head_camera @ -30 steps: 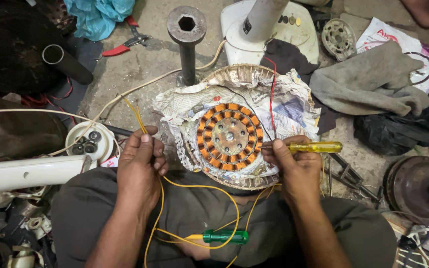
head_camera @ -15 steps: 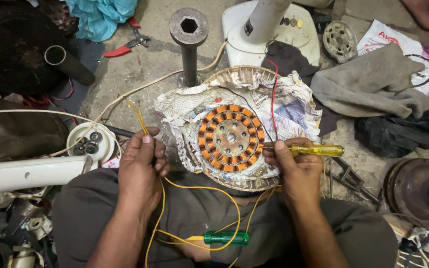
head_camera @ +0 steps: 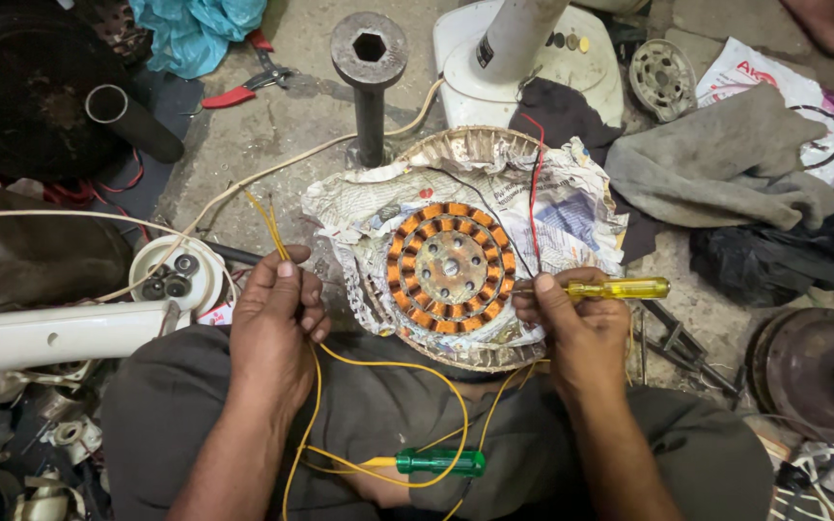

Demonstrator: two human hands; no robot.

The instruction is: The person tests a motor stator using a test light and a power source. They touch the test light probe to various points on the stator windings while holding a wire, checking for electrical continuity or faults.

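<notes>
Head view | white cup (head_camera: pixel 178 275): dark round parts | left hand (head_camera: pixel 277 323): yellow wires (head_camera: pixel 267 220)

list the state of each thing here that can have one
left hand: pinching yellow wires, ends up
right hand: gripping yellow screwdriver, tip at stator's edge
stator: flat on crumpled newspaper, copper windings exposed
green screwdriver: lying on lap, unheld
red pliers: lying on floor

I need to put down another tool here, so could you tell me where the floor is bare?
Bare concrete lies between the red pliers, the black post and the newspaper. A smaller patch sits right of the yellow screwdriver, below the grey cloth. The left side near the white dish is crowded.
</notes>
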